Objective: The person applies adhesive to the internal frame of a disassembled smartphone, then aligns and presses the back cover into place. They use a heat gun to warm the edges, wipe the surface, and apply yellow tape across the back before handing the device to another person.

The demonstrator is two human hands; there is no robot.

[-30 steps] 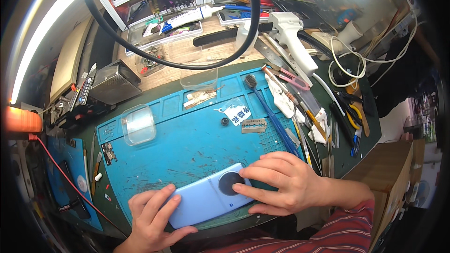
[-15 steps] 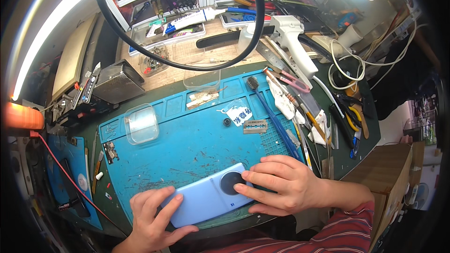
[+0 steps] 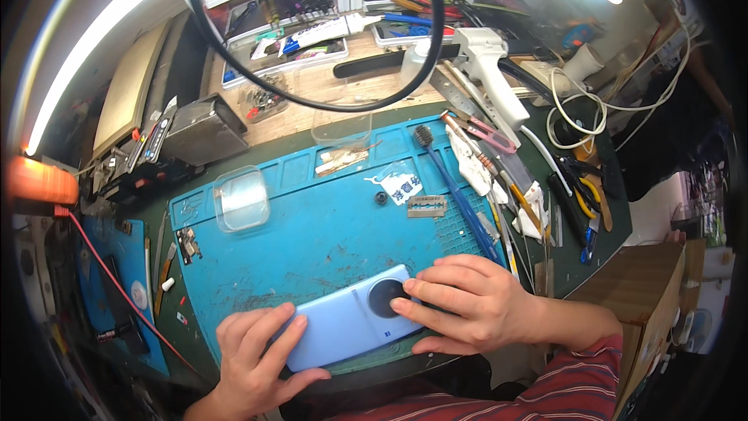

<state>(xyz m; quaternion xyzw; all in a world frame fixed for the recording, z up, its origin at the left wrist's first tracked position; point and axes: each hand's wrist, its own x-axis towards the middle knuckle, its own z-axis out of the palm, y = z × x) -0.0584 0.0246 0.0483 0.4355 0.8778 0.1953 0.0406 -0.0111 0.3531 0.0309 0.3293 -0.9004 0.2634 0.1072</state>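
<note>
A light blue smartphone point(image 3: 335, 333) lies between my hands with its back up, tilted so that its right end is farther away. Its round black camera module point(image 3: 384, 298) is at the right end. My left hand point(image 3: 261, 351) grips the phone's left end, fingers over the far corner and thumb at the near edge. My right hand point(image 3: 471, 304) holds the other end, with fingertips at the camera module's rim and the thumb below the near edge. Beneath the phone is the near part of a blue silicone work mat point(image 3: 257, 281).
On the mat are a clear plastic box point(image 3: 241, 199), a razor blade point(image 3: 427, 206), a small black round part point(image 3: 381, 198) and a blue brush point(image 3: 460, 195). Pliers point(image 3: 584, 191) and several tools lie right. A white glue gun point(image 3: 491, 70) stands behind; a black cable loop point(image 3: 312, 101) hangs in front.
The view has shifted slightly, so the bench things appear a little to the right. Both hands keep their hold on the phone, which has barely moved.
</note>
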